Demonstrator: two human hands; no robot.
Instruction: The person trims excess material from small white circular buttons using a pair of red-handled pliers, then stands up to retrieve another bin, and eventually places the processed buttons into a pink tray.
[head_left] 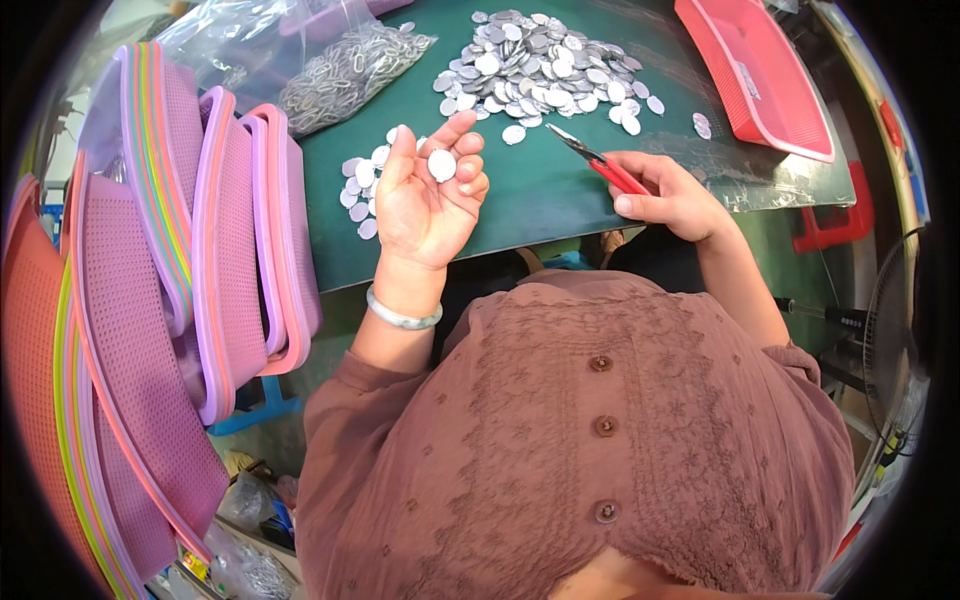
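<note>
My left hand (pixel 428 212) is palm up over the green table (pixel 525 195), its fingers curled around a small pale oval metal tag (pixel 441 166). In my right hand (pixel 675 197) is a pair of pliers (pixel 618 174) with red handles, the metal jaws pointing up and left toward the table's middle. Farther back lies a large heap of silvery oval tags (pixel 535 70). A smaller group of oval tags (pixel 358 187) lies just left of my left hand, which partly hides it. The pliers' jaws are apart from the held tag.
Stacked perforated plastic baskets (pixel 235 260) in purple, pink and other colours crowd the left side. A clear bag of wire clips or rings (pixel 350 75) sits at the back left. A pink-red basket (pixel 765 85) stands at the right, with a fan (pixel 895 330) beyond the table's right edge.
</note>
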